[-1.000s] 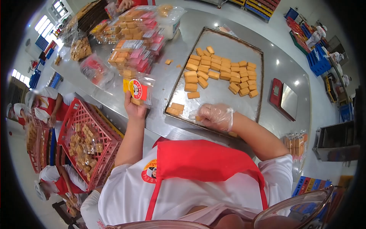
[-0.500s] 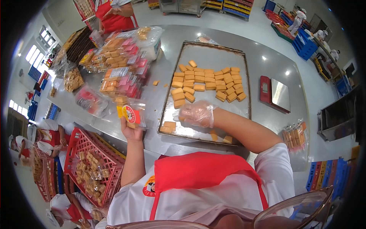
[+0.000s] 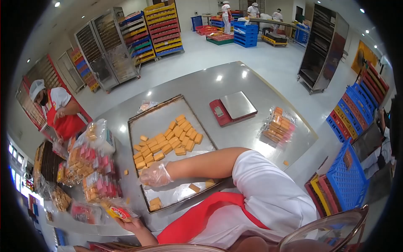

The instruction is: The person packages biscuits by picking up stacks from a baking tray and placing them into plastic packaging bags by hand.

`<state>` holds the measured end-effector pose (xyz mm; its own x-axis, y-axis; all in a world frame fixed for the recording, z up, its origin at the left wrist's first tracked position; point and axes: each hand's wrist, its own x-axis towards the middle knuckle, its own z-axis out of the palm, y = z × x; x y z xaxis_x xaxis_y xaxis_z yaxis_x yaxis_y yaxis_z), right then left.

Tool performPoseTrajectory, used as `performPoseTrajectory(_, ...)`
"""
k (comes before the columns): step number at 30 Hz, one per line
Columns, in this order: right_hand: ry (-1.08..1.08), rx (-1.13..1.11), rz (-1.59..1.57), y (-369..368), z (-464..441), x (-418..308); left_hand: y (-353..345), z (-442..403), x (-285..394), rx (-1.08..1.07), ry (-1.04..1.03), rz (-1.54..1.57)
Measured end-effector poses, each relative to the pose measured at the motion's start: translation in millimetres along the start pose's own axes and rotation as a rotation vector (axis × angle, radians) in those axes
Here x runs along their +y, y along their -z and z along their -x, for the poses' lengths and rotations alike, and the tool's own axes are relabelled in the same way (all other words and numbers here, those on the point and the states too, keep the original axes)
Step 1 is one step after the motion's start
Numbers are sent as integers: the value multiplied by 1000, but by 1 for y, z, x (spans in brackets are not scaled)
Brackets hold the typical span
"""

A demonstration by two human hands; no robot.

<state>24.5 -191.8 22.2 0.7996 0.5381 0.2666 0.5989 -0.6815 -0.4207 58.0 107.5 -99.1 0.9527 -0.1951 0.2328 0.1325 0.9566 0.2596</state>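
Observation:
A clear plastic glove covers my right hand (image 3: pixel 155 174), which is closed over the left part of the metal tray (image 3: pixel 201 126), beside the block of cut yellow pieces (image 3: pixel 166 143); what its fingers hold is hidden. My bare left hand (image 3: pixel 132 225) grips a clear packet with a red and yellow label (image 3: pixel 119 212) at the table's near left edge. A few loose pieces (image 3: pixel 155 203) lie in the tray's near corner. Filled packets with pink labels (image 3: pixel 100 187) are piled left of the tray.
A red scale (image 3: pixel 222 113) stands beyond the tray, with more packets (image 3: pixel 279 126) to its right on the steel table (image 3: pixel 184 82). Across the table's left end stands a co-worker (image 3: pixel 63 109). Blue crates (image 3: pixel 346 176) are stacked at the right.
The view has swung to the right, bringing racks and crates into sight. My right hand has shifted left over the tray, close to the block of pieces. My left hand still holds the packet.

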Motion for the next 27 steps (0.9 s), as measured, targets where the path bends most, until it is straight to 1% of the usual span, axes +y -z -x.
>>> performPoseTrajectory(3,-71,-179,4,1,2,-2,-8,0,-2,-76,2,-21)
performPoseTrajectory(4,-53,-186,59,14,10,-12,-8,0,0,-99,13,-4)
performPoseTrajectory(6,97,-123,16,15,25,-13,-8,-1,-2,-145,47,39)
performPoseTrajectory(7,164,-88,-1,16,30,-12,-9,-1,-5,-117,32,28)
performPoseTrajectory(8,94,-83,-136,5,32,-5,-10,-1,-7,-91,20,16)
performPoseTrajectory(9,-25,-103,-97,11,35,-8,-12,-1,-9,-64,7,0)
performPoseTrajectory(11,-219,-161,-42,17,37,-21,-22,-2,-17,-134,67,-32)
performPoseTrajectory(12,-166,44,-94,-15,41,1,-23,0,-12,-151,61,-67)
performPoseTrajectory(13,-203,-27,-114,1,46,-8,-6,0,-6,-68,80,-70)
performPoseTrajectory(14,-330,-93,-103,21,54,-18,14,-1,0,22,74,-66)
performPoseTrajectory(15,-260,170,-165,-9,62,19,17,-5,-1,39,72,35)
performPoseTrajectory(17,-324,526,-139,44,75,24,1,-6,-12,178,-79,-45)
performPoseTrajectory(18,-350,702,-129,72,82,27,-23,-2,-20,165,-119,-36)
performPoseTrajectory(19,-465,865,-56,106,94,51,-30,-1,-22,178,-153,-106)
performPoseTrajectory(20,-585,1025,1,141,106,76,-35,4,-22,174,-164,-68)
performPoseTrajectory(21,-431,1276,-524,187,116,66,-39,6,-24,159,-155,-33)
performPoseTrajectory(22,-161,1333,-820,221,144,104,-41,8,-25,137,-170,-37)
performPoseTrajectory(23,-136,1321,-825,247,180,136,-40,10,-21,110,-166,-38)
performPoseTrajectory(26,-159,1531,-959,248,146,63,-57,7,-24,97,-188,-34)
performPoseTrajectory(27,-185,1452,-963,237,145,62,-64,4,-25,98,-185,-17)
